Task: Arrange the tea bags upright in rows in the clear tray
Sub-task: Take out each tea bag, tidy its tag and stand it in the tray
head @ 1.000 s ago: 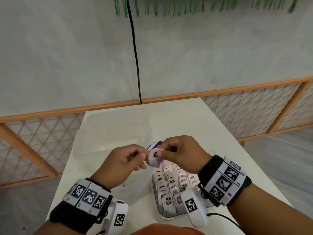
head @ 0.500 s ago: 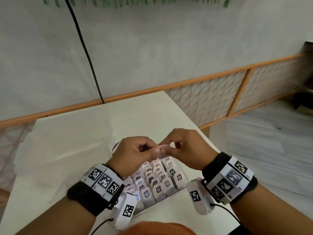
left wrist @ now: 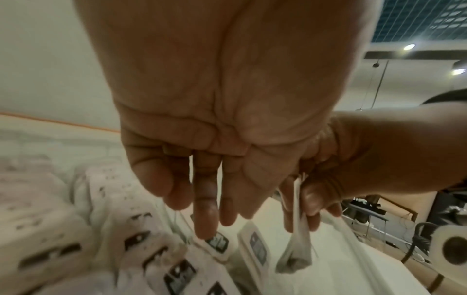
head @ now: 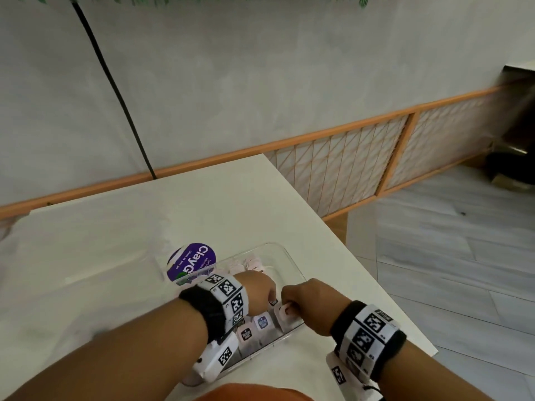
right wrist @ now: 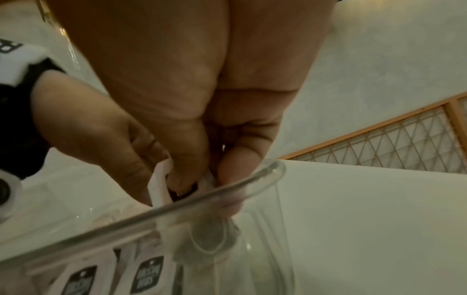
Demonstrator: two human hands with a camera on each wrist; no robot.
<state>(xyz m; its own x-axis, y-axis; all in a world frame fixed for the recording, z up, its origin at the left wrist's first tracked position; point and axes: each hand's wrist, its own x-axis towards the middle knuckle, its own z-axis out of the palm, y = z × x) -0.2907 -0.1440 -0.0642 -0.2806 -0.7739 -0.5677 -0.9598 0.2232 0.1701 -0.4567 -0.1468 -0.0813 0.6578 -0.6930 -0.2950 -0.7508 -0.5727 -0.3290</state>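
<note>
The clear tray (head: 295, 267) lies on the white table and holds rows of upright tea bags (head: 262, 324). Its far end holds only a few. Both hands reach down into the tray's right side. My left hand (head: 267, 295) and right hand (head: 292, 303) pinch the top of one white tea bag (head: 282, 312) together. In the left wrist view that tea bag (left wrist: 295, 253) hangs beside the standing rows (left wrist: 177, 269). In the right wrist view my right hand (right wrist: 192, 179) pinches its paper top (right wrist: 159, 187) just above the tray rim (right wrist: 227, 191).
A purple pouch (head: 191, 263) lies against the tray's far left corner. Clear plastic wrapping (head: 86, 256) is spread over the table's left part. The table edge (head: 362, 273) runs close to the tray's right, with floor beyond. A black cable (head: 115, 91) hangs down the wall.
Both hands have come down from above the tray into its right side with the tea bag. The head view has swung right, and the purple pouch now shows.
</note>
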